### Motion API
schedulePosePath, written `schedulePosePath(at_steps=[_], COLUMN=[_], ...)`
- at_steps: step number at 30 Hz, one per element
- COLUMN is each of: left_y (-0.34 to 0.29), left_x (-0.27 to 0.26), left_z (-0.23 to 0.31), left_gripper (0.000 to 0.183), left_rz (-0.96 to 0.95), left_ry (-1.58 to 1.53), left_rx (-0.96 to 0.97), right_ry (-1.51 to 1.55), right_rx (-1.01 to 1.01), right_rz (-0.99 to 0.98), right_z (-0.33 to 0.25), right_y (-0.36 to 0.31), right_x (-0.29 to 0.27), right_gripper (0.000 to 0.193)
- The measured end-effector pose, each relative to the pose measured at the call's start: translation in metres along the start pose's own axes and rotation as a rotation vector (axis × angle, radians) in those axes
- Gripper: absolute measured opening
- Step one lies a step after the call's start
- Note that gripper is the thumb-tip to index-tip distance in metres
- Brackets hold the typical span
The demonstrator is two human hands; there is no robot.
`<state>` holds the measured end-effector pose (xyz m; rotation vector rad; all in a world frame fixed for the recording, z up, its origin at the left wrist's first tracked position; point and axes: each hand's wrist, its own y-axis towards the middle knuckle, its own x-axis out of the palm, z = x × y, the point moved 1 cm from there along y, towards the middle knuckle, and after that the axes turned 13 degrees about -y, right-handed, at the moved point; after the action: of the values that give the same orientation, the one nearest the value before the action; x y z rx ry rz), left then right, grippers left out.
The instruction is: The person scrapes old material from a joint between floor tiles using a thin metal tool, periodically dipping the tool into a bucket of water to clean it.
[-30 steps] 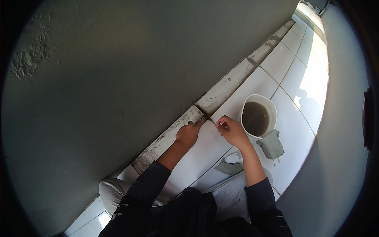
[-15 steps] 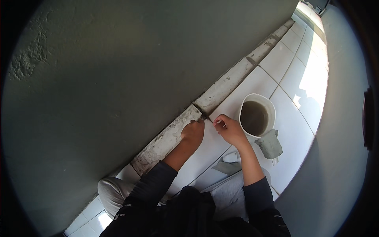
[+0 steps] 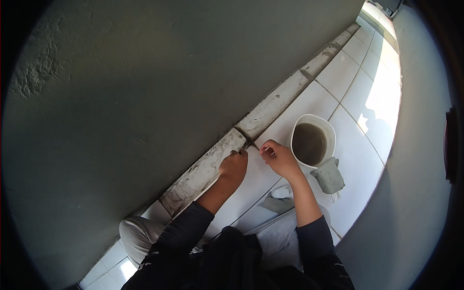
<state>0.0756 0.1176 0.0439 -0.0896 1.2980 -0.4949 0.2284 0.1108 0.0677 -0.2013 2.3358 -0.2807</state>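
Note:
My left hand point(image 3: 233, 164) is closed in a fist over the front edge of a smeared white skirting tile point(image 3: 212, 159), near its far end. Whatever its fingertips grip beside the dark joint is too small to make out. Just to the right, my right hand point(image 3: 279, 158) hovers over the white floor tiles, fingers curled in toward the thumb. Any small thing inside that curl stays hidden. Close by its knuckles stands a white bucket point(image 3: 332, 140) of murky grey-brown water.
A grey, stiff-looking cloth point(image 3: 329, 177) hangs at the bucket's near rim. Between my forearms, a small white object point(image 3: 280, 192) lies by a grey scrap point(image 3: 276, 204). Dark grey wall point(image 3: 121, 121) rises along the left; more skirting point(image 3: 280, 101) runs away from me.
My left hand has drawn back slightly toward me along the skirting tile. The right hand keeps its curled pose, and the bucket stands where it was.

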Motion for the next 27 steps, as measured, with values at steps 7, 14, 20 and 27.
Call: schedulePosePath(at_steps=[7,14,20,27], left_y=[0.008,0.012,0.005,0.005], left_x=[0.0,-0.002,0.009,0.008], left_z=[0.002,-0.001,0.005,0.004], left_gripper=[0.02,0.025,0.022,0.027], left_rz=[0.039,0.037,0.076,0.068], left_ry=[-0.011,-0.009,0.005,0.018], left_rx=[-0.029,0.002,0.016,-0.006], right_ry=[-0.013,0.02,-0.007,-0.03], right_rx=[-0.017,-0.024,-0.061,-0.061], right_rz=[0.016,0.033,0.04,0.044], right_z=[0.002,-0.002,0.003,-0.003], right_y=[0.002,0.004,0.003,0.003], right_x=[0.004,0.003,0.001,-0.002], right_gripper=[0.019,0.019,0.019,0.018])
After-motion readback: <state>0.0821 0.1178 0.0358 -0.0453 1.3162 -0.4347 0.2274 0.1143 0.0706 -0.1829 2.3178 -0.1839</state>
